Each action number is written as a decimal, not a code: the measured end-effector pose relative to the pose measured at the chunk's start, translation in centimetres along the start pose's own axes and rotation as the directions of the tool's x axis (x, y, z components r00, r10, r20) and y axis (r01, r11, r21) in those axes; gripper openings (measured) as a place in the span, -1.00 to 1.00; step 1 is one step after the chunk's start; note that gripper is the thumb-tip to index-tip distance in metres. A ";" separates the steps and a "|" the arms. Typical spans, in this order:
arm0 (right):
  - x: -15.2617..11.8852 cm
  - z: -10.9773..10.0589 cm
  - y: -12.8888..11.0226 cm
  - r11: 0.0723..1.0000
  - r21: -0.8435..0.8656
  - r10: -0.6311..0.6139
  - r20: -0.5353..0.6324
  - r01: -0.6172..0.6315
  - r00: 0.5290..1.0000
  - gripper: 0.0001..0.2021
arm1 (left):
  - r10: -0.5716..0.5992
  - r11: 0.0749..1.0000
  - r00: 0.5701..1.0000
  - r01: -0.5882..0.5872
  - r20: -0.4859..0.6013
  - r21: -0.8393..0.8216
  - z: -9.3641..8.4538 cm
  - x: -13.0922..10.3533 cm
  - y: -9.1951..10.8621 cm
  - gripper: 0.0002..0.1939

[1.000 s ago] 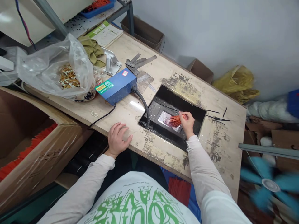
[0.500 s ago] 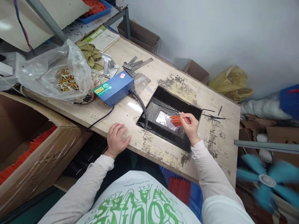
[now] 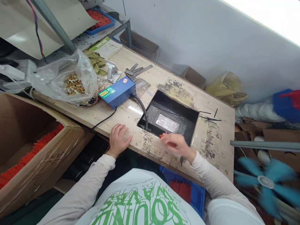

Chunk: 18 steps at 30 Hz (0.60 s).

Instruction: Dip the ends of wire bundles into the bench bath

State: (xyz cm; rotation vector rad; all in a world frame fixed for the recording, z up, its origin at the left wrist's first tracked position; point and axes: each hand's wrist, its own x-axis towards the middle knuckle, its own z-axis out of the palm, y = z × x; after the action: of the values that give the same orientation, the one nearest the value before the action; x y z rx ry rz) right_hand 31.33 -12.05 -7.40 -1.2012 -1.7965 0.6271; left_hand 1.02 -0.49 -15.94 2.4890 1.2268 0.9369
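Note:
My right hand (image 3: 177,144), somewhat blurred, is closed over the front edge of a dark square recess (image 3: 153,111) cut into the worktable. The orange tips of a bundle of thin orange wires (image 3: 161,136) poke out past its fingers, the rest hidden by the hand. Down in the recess lies a shiny silver rectangular pool (image 3: 167,122) in a dark frame. Flat on the table's front edge, fingers spread and holding nothing, rests my left hand (image 3: 119,139). A blue control box (image 3: 119,92) stands beyond it, with a black corrugated cable (image 3: 143,107) running into the recess.
A plastic bag of small yellow-brown pieces (image 3: 73,84) and metal calipers (image 3: 138,71) lie on the table. Black strips (image 3: 211,118) are right of the recess. A cardboard box (image 3: 47,153) stands left, a blue bin (image 3: 197,197) below, a turning fan (image 3: 266,182) right.
My right hand has moved left and toward me, from over the silver pool to the recess's front edge, with the orange wires in it. My left hand stays put. The view has shifted slightly.

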 end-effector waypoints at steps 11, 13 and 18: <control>0.4 0.5 -0.5 1.000 -0.005 0.012 0.054 -0.012 0.998 -0.87 | -0.008 0.999 0.999 0.010 0.042 -0.051 -0.4 0.0 0.1 -0.61; 0.6 0.5 -0.5 1.000 0.006 0.007 0.079 -0.007 0.997 -0.87 | -0.004 0.998 0.999 0.007 0.045 -0.058 -0.6 0.0 0.1 -0.61; 0.9 0.7 -0.9 0.998 -0.053 -0.014 0.027 0.016 1.000 -0.85 | 0.011 0.996 1.000 -0.011 0.002 -0.093 -1.0 0.1 0.1 -0.62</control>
State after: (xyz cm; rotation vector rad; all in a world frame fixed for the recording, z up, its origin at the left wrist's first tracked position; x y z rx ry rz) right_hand 30.11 -11.58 -6.74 -1.2188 -1.8538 0.5925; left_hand 0.46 -0.55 -15.06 2.4261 1.1424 0.9703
